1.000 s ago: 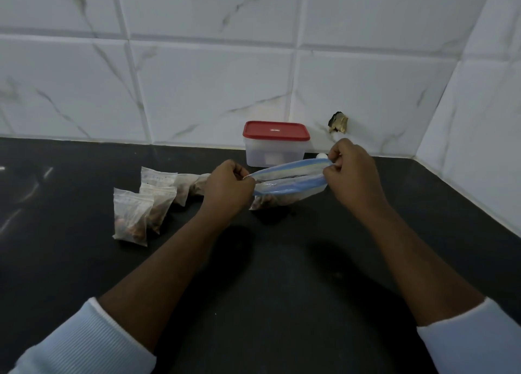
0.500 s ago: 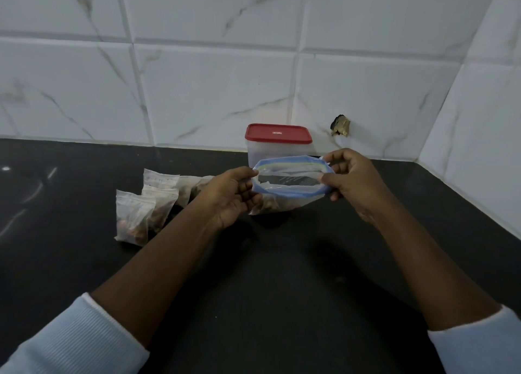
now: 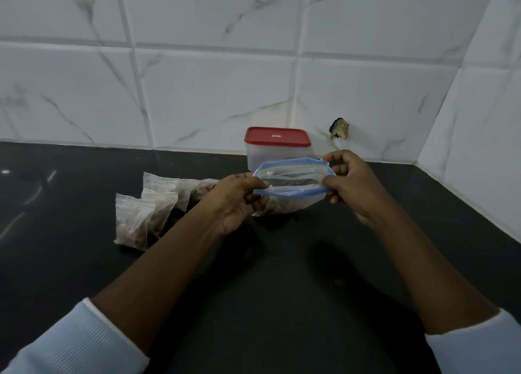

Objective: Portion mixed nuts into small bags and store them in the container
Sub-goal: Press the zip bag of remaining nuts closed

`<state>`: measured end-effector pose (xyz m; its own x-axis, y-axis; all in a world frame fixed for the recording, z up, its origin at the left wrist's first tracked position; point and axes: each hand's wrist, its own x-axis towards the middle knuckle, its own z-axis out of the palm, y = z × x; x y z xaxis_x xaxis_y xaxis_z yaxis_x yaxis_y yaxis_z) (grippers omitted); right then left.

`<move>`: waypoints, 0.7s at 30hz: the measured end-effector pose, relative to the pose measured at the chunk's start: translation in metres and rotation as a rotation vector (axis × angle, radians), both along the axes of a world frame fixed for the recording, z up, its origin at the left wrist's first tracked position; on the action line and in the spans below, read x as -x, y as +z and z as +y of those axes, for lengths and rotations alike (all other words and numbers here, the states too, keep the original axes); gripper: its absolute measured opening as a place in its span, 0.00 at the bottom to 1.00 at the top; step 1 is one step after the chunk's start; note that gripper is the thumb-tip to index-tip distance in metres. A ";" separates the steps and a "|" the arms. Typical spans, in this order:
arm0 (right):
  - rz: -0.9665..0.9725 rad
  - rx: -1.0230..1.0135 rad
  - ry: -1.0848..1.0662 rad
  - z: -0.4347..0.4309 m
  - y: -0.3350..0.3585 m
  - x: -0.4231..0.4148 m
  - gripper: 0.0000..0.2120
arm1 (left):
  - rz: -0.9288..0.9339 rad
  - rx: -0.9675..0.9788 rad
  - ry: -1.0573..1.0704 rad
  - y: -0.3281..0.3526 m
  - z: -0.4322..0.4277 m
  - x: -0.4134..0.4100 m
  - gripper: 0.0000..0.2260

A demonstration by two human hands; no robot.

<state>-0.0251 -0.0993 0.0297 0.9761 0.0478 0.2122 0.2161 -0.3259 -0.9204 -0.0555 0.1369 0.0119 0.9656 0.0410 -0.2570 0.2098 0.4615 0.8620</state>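
The zip bag (image 3: 293, 183), pulled flat a second ago, now gapes open in front of the red-lidded container (image 3: 277, 148). The left hand (image 3: 236, 201) and right hand (image 3: 351, 182) each pinch an end of its blue rim. Filled small bags (image 3: 141, 215) lie left of the container; another portion looks next.

I'm seeing the zip bag (image 3: 293, 176) as clear, its mouth rim running blue with a thin yellow-green line along the far edge. Behind it the container (image 3: 277, 159) is looking frosted white, its lid (image 3: 277, 137) showing red with a tiny white mark. The small bags (image 3: 132, 218) are showing clear, with brown nuts (image 3: 136, 237) inside. The countertop (image 3: 282, 275) is reading black, with faint pale streaks at left. The wall tiles (image 3: 214, 100) are showing white with grey-brown marble veining. I'm wearing pale blue sleeves (image 3: 70, 342), finely ribbed.
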 end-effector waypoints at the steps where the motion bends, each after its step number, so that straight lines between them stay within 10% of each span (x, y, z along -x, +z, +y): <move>1: -0.022 0.041 -0.019 0.001 -0.002 -0.001 0.18 | -0.010 -0.040 0.001 -0.001 -0.001 0.000 0.11; 8: -0.363 0.740 -0.272 0.017 -0.014 0.003 0.20 | -0.130 -0.329 0.095 -0.006 -0.016 0.004 0.16; 16: -0.265 0.547 -0.295 -0.003 -0.005 -0.005 0.04 | -0.002 -0.093 -0.036 0.001 -0.005 0.003 0.10; 21: -0.152 0.353 -0.116 -0.004 0.001 -0.002 0.13 | 0.068 -0.132 -0.083 -0.002 -0.003 0.002 0.08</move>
<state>-0.0230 -0.1030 0.0312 0.9380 0.0348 0.3449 0.2842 -0.6468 -0.7077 -0.0573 0.1337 0.0101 0.9474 -0.0007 -0.3200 0.3029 0.3242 0.8962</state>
